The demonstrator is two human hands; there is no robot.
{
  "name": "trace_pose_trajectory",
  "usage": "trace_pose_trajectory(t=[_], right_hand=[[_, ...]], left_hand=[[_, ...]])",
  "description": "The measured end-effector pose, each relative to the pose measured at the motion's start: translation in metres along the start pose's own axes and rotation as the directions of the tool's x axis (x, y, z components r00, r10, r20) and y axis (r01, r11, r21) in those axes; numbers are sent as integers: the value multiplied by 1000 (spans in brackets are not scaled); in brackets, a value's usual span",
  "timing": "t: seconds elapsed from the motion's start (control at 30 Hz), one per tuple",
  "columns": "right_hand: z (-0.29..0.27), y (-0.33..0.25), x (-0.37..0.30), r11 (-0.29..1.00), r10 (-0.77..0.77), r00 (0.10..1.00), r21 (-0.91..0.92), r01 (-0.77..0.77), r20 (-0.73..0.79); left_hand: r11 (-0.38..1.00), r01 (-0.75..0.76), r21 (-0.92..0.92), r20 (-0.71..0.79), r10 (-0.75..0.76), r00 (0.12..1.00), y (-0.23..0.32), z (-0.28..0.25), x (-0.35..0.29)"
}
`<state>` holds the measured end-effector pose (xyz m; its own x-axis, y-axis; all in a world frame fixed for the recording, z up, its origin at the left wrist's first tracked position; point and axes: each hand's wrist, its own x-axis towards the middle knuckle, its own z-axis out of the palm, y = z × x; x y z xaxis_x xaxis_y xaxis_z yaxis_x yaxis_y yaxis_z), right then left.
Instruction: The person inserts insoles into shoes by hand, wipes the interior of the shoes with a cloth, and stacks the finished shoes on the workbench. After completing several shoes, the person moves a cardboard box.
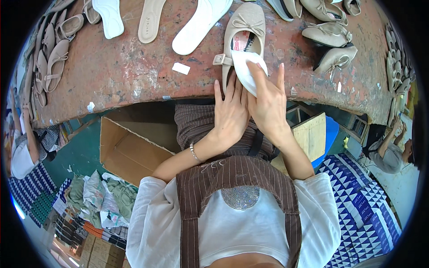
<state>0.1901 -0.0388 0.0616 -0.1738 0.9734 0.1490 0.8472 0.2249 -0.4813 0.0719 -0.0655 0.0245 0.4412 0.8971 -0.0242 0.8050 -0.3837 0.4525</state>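
Observation:
A beige Mary Jane shoe (pixel 245 20) with a bow and a buckled strap lies at the table's near edge, toe pointing away. My left hand (pixel 232 114) is at its heel, one finger outside the side wall and others at the opening, gripping it. My right hand (pixel 269 103) holds a white insole (pixel 243 66) whose front end reaches into the shoe's opening. The insole's lower part is hidden by my fingers. Pink print and dark stitching show on the shoe's inner sole in front of it.
The worn reddish table (pixel 134 73) carries white insoles (pixel 201 27), a beige insole (pixel 151 22), a white label (pixel 181 68) and more beige shoes (pixel 328 35) at both sides. Below stand a cardboard box (pixel 129 149) and stacked blue-and-white boxes (pixel 362 205). Other people work at both sides.

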Motion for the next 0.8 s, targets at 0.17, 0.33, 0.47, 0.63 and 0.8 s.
trace_pose_trajectory(t=[0.17,0.33,0.47,0.63,0.8], right_hand=[[46,25,59,972,-109,982,-223,74,-152],[40,22,56,983,-126,973,-154,97,-196],[37,27,69,977,-108,977,-201,70,-184],[43,16,67,984,-63,984,-177,33,-167],[34,26,72,972,28,999,-235,-20,31]], left_hand=[[992,-81,94,-19,83,996,-6,8,4],[993,-41,110,-43,46,998,-8,15,1],[992,-53,114,-71,61,996,-4,10,5],[995,-48,87,-83,55,995,-12,15,3],[988,-74,138,-116,90,989,-8,11,9]])
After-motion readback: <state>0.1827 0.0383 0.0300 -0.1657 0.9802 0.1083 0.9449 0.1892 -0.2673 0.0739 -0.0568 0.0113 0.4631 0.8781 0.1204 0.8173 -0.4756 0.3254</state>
